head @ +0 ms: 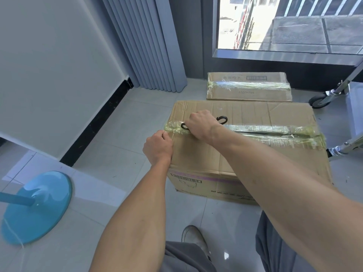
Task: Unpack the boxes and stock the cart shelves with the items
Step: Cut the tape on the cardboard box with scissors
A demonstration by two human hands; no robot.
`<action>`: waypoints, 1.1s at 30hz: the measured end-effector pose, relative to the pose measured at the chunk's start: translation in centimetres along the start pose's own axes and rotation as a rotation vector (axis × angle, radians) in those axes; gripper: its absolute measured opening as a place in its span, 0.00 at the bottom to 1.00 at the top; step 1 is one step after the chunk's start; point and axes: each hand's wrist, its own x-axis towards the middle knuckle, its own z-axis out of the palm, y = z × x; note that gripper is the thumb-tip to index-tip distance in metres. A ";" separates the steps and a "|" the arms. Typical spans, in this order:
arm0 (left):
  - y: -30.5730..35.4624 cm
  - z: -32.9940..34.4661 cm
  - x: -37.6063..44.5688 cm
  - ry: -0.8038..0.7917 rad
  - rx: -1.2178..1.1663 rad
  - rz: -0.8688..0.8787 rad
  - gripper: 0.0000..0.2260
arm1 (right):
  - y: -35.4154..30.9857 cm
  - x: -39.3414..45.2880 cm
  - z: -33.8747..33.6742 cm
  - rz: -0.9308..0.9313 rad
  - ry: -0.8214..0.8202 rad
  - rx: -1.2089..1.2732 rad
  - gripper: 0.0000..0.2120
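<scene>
- While the large cardboard box stands on the tiled floor, both hands work at the left end of its taped top seam.
- Right hand is clenched around black scissors, whose loops show on either side of the fist, over the tape.
- Left hand pinches the tape at the box's left top edge, fingers curled.
- Smaller taped box lies just behind.
- Cart wheels stand near the box's right side.
</scene>
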 end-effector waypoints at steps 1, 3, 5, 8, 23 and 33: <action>0.0 0.0 0.0 0.004 -0.002 -0.002 0.12 | 0.0 -0.1 0.0 -0.009 -0.006 -0.011 0.11; -0.1 0.1 -0.1 0.010 -0.004 0.000 0.12 | 0.4 -0.3 -0.2 -0.016 -0.029 -0.039 0.11; -0.2 0.2 0.0 0.007 -0.011 0.001 0.12 | 1.0 -0.8 -0.2 -0.016 -0.059 -0.063 0.10; -0.2 0.3 0.0 0.007 -0.009 0.000 0.12 | 1.9 -2.0 0.0 -0.013 -0.086 -0.096 0.12; 6.4 0.0 -2.9 0.001 0.052 0.354 0.13 | 4.2 -6.1 -0.7 0.192 -0.302 -0.199 0.13; 10.5 2.4 -4.5 -0.228 -0.038 0.592 0.08 | 7.9 -9.8 0.2 0.363 -0.494 -0.225 0.12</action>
